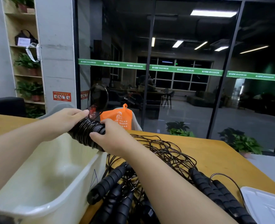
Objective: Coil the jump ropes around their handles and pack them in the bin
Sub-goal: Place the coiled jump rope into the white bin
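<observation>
— What's on the left?

— A white bin (pixel 41 167) on the wooden table (pixel 214 152). Above its far edge, the left hand (pixel 65 122) curls round a jump rope bundle (pixel 86 131), cord coiled on black handles, one loop (pixel 99 96) standing up.

— And the other hand?

— The right hand (pixel 112 136) pinches that same bundle, thumb and fingers bent on the coils.

— Further right?

— A tangle of loose ropes (pixel 162 152) with ribbed handles (pixel 107 183) beside the bin, then a white lid (pixel 266 206).
</observation>
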### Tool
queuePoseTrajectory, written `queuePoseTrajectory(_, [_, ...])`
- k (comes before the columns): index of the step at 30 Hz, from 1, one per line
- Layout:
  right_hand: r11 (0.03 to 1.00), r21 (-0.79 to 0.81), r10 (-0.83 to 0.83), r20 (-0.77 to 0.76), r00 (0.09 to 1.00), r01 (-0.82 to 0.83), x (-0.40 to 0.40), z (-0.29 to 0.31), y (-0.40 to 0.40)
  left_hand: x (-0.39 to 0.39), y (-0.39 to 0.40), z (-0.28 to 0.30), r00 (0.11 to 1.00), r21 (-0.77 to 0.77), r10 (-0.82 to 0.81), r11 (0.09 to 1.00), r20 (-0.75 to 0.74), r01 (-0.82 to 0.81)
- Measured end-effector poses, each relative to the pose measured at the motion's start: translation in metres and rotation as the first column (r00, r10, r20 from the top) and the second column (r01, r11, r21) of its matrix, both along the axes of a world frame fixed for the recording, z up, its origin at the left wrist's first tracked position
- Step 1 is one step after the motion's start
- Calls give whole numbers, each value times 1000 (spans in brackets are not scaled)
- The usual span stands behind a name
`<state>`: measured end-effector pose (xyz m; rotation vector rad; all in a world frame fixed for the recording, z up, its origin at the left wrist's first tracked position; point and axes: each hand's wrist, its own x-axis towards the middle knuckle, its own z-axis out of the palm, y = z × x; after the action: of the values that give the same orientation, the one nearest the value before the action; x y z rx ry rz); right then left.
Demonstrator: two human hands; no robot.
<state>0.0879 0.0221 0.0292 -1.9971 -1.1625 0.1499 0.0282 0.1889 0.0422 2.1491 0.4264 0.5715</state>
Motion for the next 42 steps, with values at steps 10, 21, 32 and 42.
queuePoseTrajectory(10, [981,180,-58,-48,997,66,12,-10,44,8,11,-14,982,99,158,981,107,-168])
queuePoseTrajectory(21, [1000,20,15,58,998,-16,20,-15,50,0,8,-20,940,390,-138,884,-313,260])
queuePoseTrajectory(32, [998,-17,60,165,984,-58,32,-37,1,8,21,-42,825,636,199,737,-529,230])
queuePoseTrajectory(42, [994,8,111,134,985,-113,37,-50,-4,21,12,-70,755,720,247,573,-607,391])
